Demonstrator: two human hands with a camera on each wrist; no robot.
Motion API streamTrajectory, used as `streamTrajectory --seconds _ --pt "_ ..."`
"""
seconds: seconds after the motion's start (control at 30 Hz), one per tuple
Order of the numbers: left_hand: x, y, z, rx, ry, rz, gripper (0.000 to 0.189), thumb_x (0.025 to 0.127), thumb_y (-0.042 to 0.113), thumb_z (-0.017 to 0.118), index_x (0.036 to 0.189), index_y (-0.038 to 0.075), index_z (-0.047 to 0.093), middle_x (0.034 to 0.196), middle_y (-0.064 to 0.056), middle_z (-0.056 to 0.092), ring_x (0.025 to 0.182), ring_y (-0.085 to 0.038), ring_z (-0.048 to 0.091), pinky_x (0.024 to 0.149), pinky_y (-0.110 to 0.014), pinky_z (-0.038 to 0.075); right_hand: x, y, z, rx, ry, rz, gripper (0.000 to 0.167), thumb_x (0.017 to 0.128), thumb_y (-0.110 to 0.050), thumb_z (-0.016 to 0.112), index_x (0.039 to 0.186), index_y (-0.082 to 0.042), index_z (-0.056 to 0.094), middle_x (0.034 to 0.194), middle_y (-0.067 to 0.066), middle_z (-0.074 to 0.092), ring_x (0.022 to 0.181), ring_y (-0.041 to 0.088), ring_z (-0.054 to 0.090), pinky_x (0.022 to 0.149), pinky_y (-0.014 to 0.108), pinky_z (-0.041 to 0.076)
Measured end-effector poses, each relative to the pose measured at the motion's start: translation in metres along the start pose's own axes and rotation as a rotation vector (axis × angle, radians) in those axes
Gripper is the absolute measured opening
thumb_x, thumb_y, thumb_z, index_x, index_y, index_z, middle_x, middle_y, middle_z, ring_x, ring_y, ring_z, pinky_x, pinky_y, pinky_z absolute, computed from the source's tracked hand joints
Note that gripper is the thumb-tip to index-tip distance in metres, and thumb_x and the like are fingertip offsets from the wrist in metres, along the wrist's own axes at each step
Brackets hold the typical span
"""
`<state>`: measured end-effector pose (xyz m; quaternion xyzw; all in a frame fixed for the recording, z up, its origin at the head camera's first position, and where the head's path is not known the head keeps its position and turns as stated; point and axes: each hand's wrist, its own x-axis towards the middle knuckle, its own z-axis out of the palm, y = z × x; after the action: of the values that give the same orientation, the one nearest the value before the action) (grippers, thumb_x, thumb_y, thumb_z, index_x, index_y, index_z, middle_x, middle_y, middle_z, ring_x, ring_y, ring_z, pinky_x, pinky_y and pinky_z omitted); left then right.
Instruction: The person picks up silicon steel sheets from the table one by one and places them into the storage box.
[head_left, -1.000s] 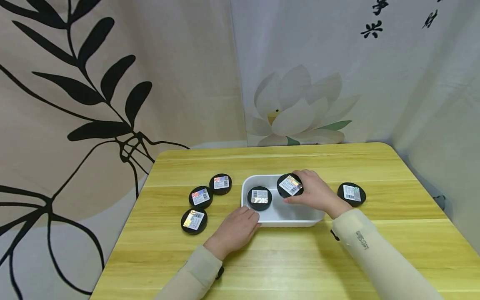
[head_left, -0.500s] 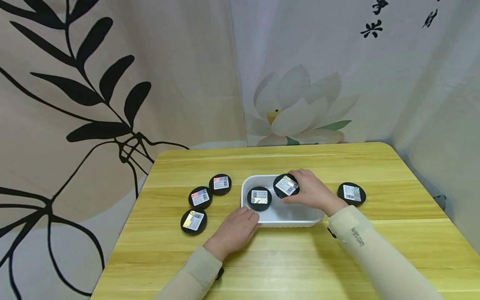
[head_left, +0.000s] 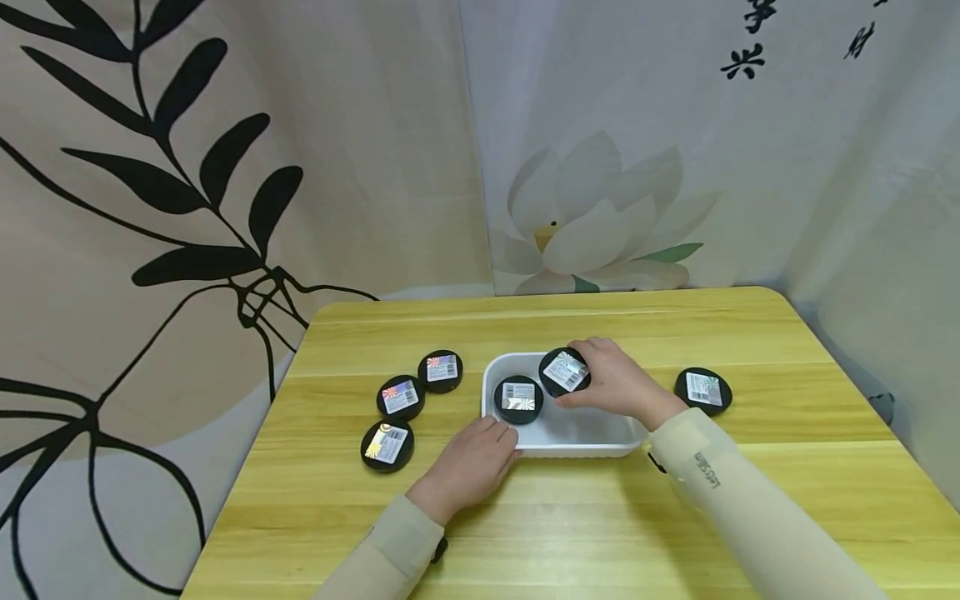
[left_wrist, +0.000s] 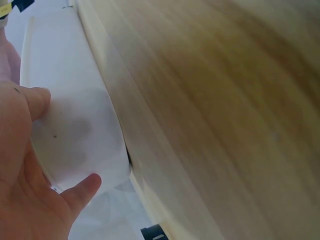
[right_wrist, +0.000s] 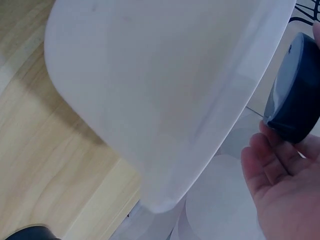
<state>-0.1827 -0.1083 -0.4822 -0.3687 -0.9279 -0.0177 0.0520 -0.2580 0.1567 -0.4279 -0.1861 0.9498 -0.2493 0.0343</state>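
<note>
My right hand (head_left: 618, 382) pinches a round black container (head_left: 565, 372) by its right side, over the white rectangular tray (head_left: 596, 435). A barcode label faces up on it. The right wrist view shows this container (right_wrist: 300, 92) from the side, with fingers under and behind it, above the tray's rim. Inside the tray, at its left end, sits another round black container (head_left: 519, 399), close to the held one. My left hand (head_left: 471, 460) grips the tray's front-left corner. In the left wrist view, one digit of the left hand (left_wrist: 37, 165) lies along the tray's outer wall (left_wrist: 75, 120).
Left of the tray, three similar black containers (head_left: 401, 397) lie in a row on the wooden table (head_left: 555, 533). One more container (head_left: 702, 390) lies right of the tray, beyond the right wrist. Patterned curtains (head_left: 390, 150) hang behind the table.
My right hand has moved slightly left over the tray with the container, bringing it nearer to the one inside. My left hand stays at the tray's corner.
</note>
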Motion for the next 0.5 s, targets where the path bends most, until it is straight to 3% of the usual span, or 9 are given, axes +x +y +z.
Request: streamTrajectory --seconds 0.5 --pt "-0.0009 -0.0009 0.0003 -0.006 0.008 0.006 0.023 0.108 0.034 0.045 0.097 0.016 0.054 0.097 0.003 0.059 0.094 -0.015 0.052 0.089 -0.031 0.048 0.0054 -0.0082 0.0006 -0.004 -0.013 -0.032 0.096 0.068 -0.053 0.088 0.142 -0.003 0.051 0.137 0.016 0.058 0.124 0.032 0.053 0.1 0.049 0.048"
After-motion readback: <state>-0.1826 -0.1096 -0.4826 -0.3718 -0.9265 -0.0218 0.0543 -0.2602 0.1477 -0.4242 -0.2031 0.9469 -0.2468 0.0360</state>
